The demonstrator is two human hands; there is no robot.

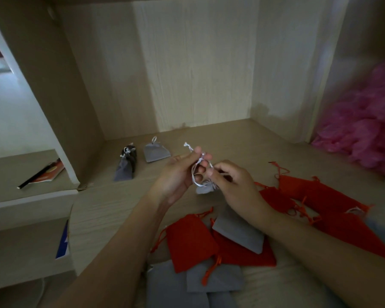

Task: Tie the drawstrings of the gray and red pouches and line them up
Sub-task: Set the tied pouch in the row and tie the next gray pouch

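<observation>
Both hands are raised over the middle of the tabletop [111, 207], close together.
- Left hand [178, 172]: palm turned inward, thumb and fingertips pinching the white drawstring [195, 172]. One frayed end of the cord sticks up past the fingers.
- Right hand [231, 185]: fingers curled, thumb and forefinger pinching the same cord close to the pouch neck.
- Held gray pouch [203, 188]: small, hanging by the cord between the two hands, clear of the tabletop, neck gathered. Cannot tell whether a knot is formed.

Back of the tabletop, near the rear wall: two gray pouches with cinched necks, side by side. The left one [123, 167] lies lengthwise with something dark against it; the right one [156, 153] sits just beside, its cord loop standing up.

Near side, under the forearms: a loose heap of flat pouches.
- A red pouch [189, 241] overlaps a second red pouch [242, 252].
- A flat gray pouch [238, 234] lies on top of the second red one.
- More gray pouches [213, 278] are at the near edge.
- More red pouches [320, 194] are strewn to the right, orange cords trailing.

Far right: a pink fluffy mass [365, 130].
Left shelf: a red booklet [47, 174].
</observation>
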